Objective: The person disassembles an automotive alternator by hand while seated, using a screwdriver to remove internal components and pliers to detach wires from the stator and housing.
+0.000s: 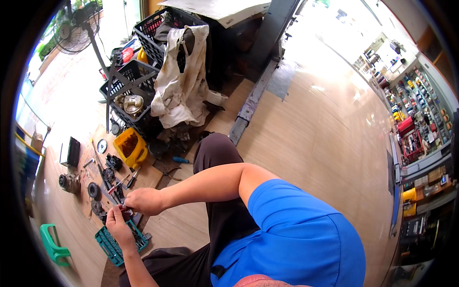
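Presently, I observe both hands brought together above the near end of the brown board (150, 178) lying on the floor (325, 158). The left hand (119, 227) is narrowed to a pinch; the right hand (145, 201) is curled almost to a fist. Their fingertips meet at a small dark part (124, 208), too small and too covered for me to identify.

I record an open teal tool case (114, 248) below the hands, at the board's near edge. The yellow jug (130, 148), cut open, stands by the far right edge. A black round pulley (93, 190) lies toward the left edge, and a silver ring (102, 146) near the far edge. Off the left edge, on the floor, I note a metal housing (70, 182) and a black box (70, 152). A green stool (53, 244) stands well apart, off the near left corner.
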`<state>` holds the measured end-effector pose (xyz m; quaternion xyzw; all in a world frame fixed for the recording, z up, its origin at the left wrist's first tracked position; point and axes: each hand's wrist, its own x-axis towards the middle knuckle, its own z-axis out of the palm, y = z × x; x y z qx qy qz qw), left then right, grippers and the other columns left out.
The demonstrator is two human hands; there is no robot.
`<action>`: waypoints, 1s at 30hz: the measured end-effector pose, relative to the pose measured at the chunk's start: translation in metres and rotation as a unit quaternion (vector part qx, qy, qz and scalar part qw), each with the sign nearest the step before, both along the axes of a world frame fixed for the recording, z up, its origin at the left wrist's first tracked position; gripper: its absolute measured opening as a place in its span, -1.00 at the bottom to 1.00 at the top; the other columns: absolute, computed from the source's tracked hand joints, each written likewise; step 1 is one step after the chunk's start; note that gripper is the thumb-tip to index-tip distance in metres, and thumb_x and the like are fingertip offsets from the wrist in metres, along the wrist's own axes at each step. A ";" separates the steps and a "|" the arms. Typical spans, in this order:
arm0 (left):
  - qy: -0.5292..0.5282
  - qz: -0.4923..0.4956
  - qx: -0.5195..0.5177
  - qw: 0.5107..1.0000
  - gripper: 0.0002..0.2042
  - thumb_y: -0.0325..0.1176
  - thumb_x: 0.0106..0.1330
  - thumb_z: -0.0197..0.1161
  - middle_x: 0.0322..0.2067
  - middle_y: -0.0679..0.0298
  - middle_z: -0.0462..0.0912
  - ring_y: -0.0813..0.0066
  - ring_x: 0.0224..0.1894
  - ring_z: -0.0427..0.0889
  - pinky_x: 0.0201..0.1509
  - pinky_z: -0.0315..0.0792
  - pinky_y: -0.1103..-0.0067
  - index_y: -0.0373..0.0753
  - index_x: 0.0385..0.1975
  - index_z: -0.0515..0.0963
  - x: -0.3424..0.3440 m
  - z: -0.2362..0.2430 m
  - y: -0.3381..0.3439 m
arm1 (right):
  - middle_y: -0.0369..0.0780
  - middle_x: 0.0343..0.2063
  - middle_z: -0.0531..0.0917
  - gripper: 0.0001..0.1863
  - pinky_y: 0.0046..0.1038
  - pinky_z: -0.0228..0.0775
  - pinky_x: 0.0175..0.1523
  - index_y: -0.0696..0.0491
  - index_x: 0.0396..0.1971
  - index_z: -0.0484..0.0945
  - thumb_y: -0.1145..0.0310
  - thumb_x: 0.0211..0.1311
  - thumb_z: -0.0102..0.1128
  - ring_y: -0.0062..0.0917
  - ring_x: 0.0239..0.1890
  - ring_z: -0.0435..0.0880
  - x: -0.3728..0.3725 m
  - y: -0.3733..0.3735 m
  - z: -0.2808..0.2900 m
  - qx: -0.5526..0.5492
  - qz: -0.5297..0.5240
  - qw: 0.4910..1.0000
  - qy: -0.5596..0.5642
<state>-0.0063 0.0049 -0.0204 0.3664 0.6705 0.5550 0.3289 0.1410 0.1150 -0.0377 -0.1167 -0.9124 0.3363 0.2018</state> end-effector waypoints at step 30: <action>-0.040 0.202 0.108 0.972 -0.67 -0.18 0.45 0.13 -0.18 0.30 0.64 0.62 -0.31 0.61 -0.29 0.45 0.70 -0.31 0.00 0.54 -0.098 0.064 -0.027 | -0.27 -0.62 0.58 -0.82 -0.50 0.37 -0.56 0.19 -0.39 0.59 0.38 0.24 0.14 -0.59 -0.65 0.51 -0.002 0.046 -0.112 -0.437 -0.163 0.859 -0.213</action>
